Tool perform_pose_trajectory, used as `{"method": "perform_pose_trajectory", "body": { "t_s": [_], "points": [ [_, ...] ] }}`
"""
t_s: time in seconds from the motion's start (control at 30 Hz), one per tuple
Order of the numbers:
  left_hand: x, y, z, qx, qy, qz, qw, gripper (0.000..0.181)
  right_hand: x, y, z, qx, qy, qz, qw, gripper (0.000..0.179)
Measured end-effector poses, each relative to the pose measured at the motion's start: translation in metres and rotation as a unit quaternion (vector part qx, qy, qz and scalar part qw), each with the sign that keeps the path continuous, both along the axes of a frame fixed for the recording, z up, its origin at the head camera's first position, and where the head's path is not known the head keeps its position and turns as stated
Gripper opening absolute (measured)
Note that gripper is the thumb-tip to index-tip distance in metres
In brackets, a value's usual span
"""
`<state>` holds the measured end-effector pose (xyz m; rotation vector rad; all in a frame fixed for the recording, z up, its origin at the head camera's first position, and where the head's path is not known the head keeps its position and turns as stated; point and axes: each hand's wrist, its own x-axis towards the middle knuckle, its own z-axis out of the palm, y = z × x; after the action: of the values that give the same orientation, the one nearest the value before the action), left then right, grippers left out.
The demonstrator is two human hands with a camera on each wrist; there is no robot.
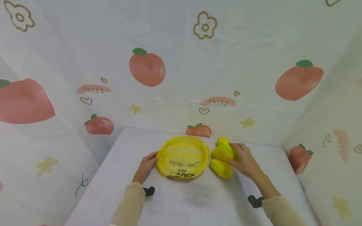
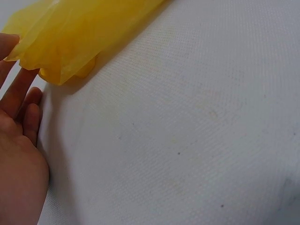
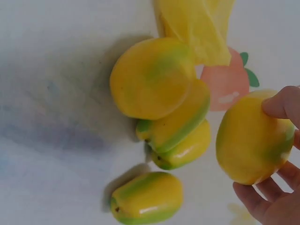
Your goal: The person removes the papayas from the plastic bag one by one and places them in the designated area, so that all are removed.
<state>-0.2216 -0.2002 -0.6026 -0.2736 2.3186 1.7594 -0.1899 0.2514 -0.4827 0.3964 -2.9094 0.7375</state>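
In the head view, my left hand (image 1: 147, 166) is at the left edge of a round yellow dish-like thing covered by a thin yellow plastic bag (image 1: 181, 157) with dark print. The left wrist view shows its thumb and finger pinching the bag's edge (image 2: 75, 40). My right hand (image 1: 245, 160) grips a yellow mango with green patches (image 3: 253, 138) between thumb and fingers. Beside it lie several similar mangoes, one nearest the front (image 1: 221, 168) and another leaning in the group (image 3: 152, 77). What lies under the bag is partly hidden.
Everything stands on a white table (image 1: 198, 207). Behind and at both sides hangs a pale cloth (image 1: 181, 69) printed with fruit, flowers and hearts. A dark strap end (image 1: 255, 201) sticks out by the right wrist, another (image 1: 149, 191) by the left.
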Motion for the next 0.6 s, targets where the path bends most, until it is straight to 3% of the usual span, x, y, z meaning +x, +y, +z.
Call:
{"method": "perform_pose_trajectory", "body": {
  "t_s": [0.4, 0.6],
  "points": [
    [-0.001, 0.000, -0.002, 0.006, 0.001, -0.005, 1.0000, 0.051, 0.011, 0.026, -0.008, 0.001, 0.013, -0.019, 0.9997, 0.066],
    [-0.003, -0.002, -0.003, 0.003, 0.001, -0.005, 1.0000, 0.052, 0.016, 0.036, -0.015, 0.011, -0.012, -0.041, 0.9990, 0.064]
  ]
}}
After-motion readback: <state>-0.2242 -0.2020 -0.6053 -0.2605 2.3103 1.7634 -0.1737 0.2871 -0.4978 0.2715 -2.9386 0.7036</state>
